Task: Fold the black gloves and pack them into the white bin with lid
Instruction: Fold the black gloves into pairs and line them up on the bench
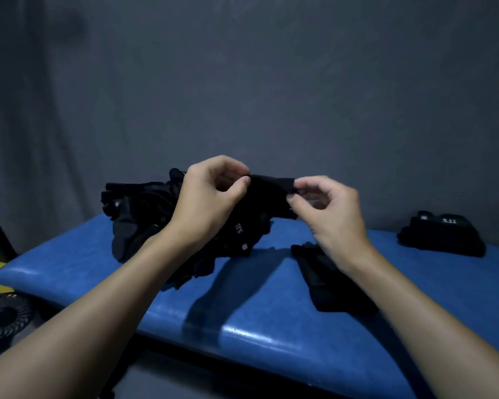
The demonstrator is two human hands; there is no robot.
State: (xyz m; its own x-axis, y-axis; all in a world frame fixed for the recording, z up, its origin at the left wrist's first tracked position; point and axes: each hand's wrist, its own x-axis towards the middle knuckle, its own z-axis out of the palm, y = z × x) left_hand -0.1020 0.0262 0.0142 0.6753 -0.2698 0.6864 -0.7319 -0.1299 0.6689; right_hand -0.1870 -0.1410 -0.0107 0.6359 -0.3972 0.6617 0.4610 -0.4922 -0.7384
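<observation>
Both hands are up in the middle of the frame, stretching one black glove (pixel 268 197) between them. The left hand (pixel 211 194) is pinching one end of the cuff between thumb and fingertips, and the right hand (pixel 326 205) is pinching the other end the same way, so the soft knit-looking fabric sits taut along its top edge and hangs down loose below. There's small white lettering on the hanging part, sideways and hard to read, something like "115" or "5.11" flipped.

Behind the left hand, center-left of the frame, is a messy pile of gloves (pixel 136 217), all matte black, crumpled with fingers sticking out, plus a few tiny pale tags showing. Another loose glove (pixel 326 277) lies flat just under the right forearm, lower right of center. Over at the right edge of the frame there's a neat folded stack (pixel 441 234), boxy in shape, with "5.11" in white clearly readable on top.

Everything sits on a padded desk (pixel 242 318) covered in shiny blue vinyl, rounded edges, glossy highlights along the front lip. Bottom left corner has a round black fan (pixel 3 315) with a wire grille on the floor. Backdrop is a plain dark grey cloth, slightly wrinkled at the upper left.
</observation>
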